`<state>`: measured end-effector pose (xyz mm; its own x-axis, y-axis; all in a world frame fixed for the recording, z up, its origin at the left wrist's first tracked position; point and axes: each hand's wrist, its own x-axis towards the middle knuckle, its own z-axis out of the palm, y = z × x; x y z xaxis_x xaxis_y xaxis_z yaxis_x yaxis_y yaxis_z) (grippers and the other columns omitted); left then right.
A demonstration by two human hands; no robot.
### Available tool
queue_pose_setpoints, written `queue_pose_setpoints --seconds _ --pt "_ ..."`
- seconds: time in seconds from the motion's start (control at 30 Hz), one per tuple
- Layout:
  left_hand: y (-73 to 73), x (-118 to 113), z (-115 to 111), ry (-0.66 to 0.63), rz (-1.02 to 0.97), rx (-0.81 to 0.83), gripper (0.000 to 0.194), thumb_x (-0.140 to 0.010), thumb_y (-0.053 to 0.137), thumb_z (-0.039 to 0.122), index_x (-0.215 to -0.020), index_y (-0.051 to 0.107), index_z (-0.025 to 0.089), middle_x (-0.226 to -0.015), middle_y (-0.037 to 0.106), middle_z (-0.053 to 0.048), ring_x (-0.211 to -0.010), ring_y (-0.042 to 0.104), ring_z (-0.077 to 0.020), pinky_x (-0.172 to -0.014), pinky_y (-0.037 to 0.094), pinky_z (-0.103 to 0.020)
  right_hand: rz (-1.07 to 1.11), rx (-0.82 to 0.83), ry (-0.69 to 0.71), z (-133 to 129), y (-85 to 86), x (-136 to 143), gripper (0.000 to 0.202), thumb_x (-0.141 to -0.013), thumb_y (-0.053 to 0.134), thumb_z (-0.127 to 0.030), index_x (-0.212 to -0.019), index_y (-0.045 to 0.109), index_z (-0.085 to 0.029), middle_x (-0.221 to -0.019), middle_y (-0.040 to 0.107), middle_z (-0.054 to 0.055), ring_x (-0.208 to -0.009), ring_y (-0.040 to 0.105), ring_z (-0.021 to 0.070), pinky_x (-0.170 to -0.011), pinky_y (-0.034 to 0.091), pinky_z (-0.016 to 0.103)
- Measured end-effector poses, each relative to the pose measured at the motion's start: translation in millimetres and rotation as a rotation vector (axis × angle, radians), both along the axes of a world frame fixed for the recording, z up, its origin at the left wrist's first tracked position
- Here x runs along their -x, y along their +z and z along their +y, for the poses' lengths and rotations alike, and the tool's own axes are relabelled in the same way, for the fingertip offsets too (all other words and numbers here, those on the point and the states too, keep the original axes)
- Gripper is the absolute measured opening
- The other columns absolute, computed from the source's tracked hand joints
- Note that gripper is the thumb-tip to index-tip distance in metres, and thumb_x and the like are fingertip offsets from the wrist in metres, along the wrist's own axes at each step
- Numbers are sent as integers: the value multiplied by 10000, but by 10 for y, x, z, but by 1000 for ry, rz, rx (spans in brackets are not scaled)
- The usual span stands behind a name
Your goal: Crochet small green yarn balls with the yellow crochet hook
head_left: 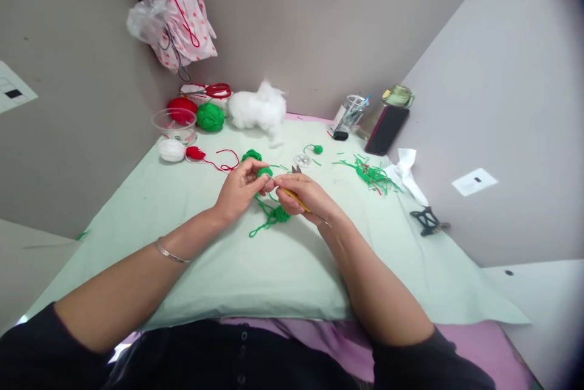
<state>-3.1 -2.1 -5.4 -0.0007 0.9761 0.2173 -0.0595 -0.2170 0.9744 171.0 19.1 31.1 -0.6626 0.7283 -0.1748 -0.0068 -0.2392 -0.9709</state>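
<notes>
- Head view: left hand (238, 188), fingers pinched on a green crochet piece (264, 171), centre of the surface (274, 283).
- Right hand (306, 191), fingers closed round a yellow hook (296, 199).
- Surface runs broad to near edge; white stuffing (256, 109) at far edge.

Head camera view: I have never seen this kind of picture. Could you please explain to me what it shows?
There is no machine here, only a person's two bare hands. The single picture comes from a camera on that person's head, looking forward and down.

The left hand holds a small green yarn piece. The right hand holds a yellow-handled tool, perhaps a crochet hook, with its thin end at that piece.

On the pale green cover, loose green yarn lies just below the hands. Farther back are white stuffing and a green yarn ball. Toward the right lie yarn scraps, and a phone leans behind them.
</notes>
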Motion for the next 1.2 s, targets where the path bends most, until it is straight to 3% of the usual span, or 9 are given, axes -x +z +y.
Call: queue_pose_setpoints --seconds 0.13,0.27,0.47,0.6,0.73,0.83,0.93,1.13,1.2 --pt "-40 -14 -19 19 20 -21 206 -851 723 298 -1010 626 209 -744 705 20 -631 629 -142 -654 527 -298 -2 24 8 27 -3 -8 170 -880 534 -336 -809 584 -189 -424 279 -137 -394 132 66 -396 170 220" --pt "-15 -10 -18 11 29 -27 169 -868 712 316 -979 629 219 -748 693 22 -639 630 -143 -657 529 -295 -44 -65 -38 -7 -19 26 205 -897 521 -382 -806 578 -207 -438 276 -133 -407 155 81 -417 192 241" --pt "33 33 44 -33 45 7 122 -820 692 296 -879 629 211 -648 636 33 -552 603 -142 -576 513 -288 -267 -490 -264 -206 -74 178 228 -942 539 -279 -724 569 -221 -576 467 -44 -549 364 124 -587 264 283" --pt "28 29 46 -18 67 -9 92 -790 670 262 -848 614 217 -674 628 30 -576 604 -143 -565 500 -275 -484 -720 -306 -300 -103 241 190 -954 524 -247 -765 534 -238 -575 416 -45 -543 299 142 -638 225 317" --pt "35 19 29 6 107 -48 83 -811 628 248 -890 632 222 -695 620 30 -607 601 -148 -592 496 -275 -289 -520 -277 -270 -107 234 170 -938 545 -235 -770 522 -230 -581 421 -53 -549 291 130 -610 241 294" --pt "51 37 13 39 169 -101 175 -833 603 216 -986 689 222 -772 659 9 -670 611 -162 -683 514 -297 -59 -229 -117 -181 -85 189 182 -957 511 -315 -806 553 -223 -513 373 -86 -481 263 113 -516 233 264" --pt "68 79 0 84 249 -175 195 -854 634 234 -1014 746 237 -983 730 -43 -867 648 -217 -849 510 -344 43 -42 33 -85 -52 119 209 -955 502 -399 -883 574 -216 -456 256 -136 -417 143 97 -436 196 245" --pt "57 157 31 148 337 -278 138 -842 711 279 -943 806 278 -1028 770 -82 -1096 557 -330 -1109 364 -481 136 110 156 -61 -70 64 207 -961 514 -383 -928 594 -194 -436 240 -149 -396 94 77 -406 168 216" --pt "48 165 45 149 328 -282 138 -838 720 271 -940 811 292 -1060 778 -78 -1122 543 -336 -1142 331 -499 128 154 295 -124 -67 99 230 -947 554 -391 -929 635 -177 -418 274 -144 -379 133 72 -409 185 218"
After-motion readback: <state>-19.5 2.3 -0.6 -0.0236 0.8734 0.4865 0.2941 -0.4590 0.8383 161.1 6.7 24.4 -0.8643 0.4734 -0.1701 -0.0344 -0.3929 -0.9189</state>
